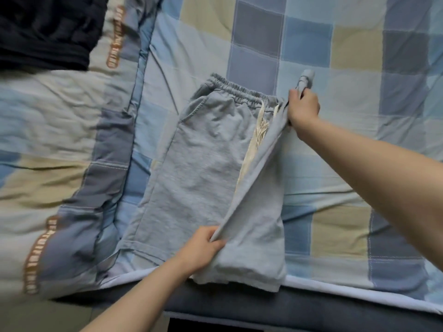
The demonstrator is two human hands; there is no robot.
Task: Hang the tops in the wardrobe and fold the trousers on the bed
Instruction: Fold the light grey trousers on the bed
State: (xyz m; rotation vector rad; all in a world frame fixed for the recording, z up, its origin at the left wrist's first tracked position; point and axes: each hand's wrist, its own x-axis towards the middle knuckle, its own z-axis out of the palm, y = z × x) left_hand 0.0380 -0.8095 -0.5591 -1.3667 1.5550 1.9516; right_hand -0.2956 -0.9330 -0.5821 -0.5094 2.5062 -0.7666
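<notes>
Pale grey cotton jersey shorts with an elastic waistband (206, 164) lie flat on the checked blue, beige and grey quilted bed cover (347, 56), hems at the bed's near edge. The shorts are the landmark. Right hand (303, 109) at their waistband end, fingers pinching the right side edge of the cloth. Left hand (203, 245) at their hem end, fingers curled on the same raised edge. That edge is lifted in a taut line, cream drawstring tassels (257, 125) exposed beneath, probably to bring one leg over the other lengthwise. Rumpled blue-and-cream duvet (60, 140) lies left of the shorts; dark folded garment (45, 29) beyond it, far left.
</notes>
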